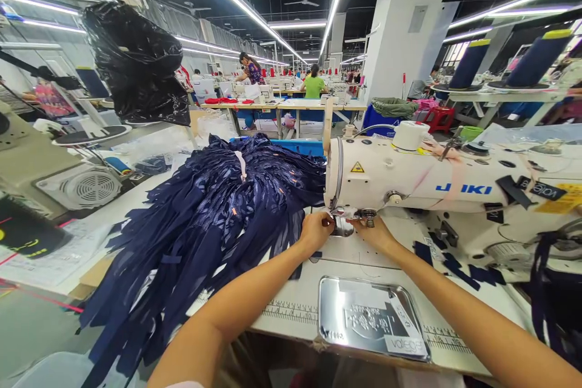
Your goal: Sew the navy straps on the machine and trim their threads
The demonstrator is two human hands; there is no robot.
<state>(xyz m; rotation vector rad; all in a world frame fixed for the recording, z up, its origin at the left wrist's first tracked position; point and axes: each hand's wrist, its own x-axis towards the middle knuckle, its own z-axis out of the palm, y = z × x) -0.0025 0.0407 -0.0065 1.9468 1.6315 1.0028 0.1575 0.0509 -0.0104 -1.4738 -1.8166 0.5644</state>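
Note:
Under the head of a white sewing machine (364, 173), both hands meet close to the needle. My left hand (317, 231) is closed in a pinch just left of the shiny needle plate (344, 228); what its fingertips hold is too small to make out. From the other side, my right hand (375, 235) reaches in with fingers bent together, partly behind a spring knob (368, 217). Any piece between its fingers is hidden. Beside my left forearm lies a large heap of navy fabric strips (236, 206), gathered with a pale tie (240, 165).
A metal tin lid (373, 318) lies at the table's front, over a printed ruler (291, 310). Navy scraps (459, 270) are scattered right of my right hand. A black plastic bag (136, 60) hangs at left. Thread cones (539, 59) stand behind; people work farther back.

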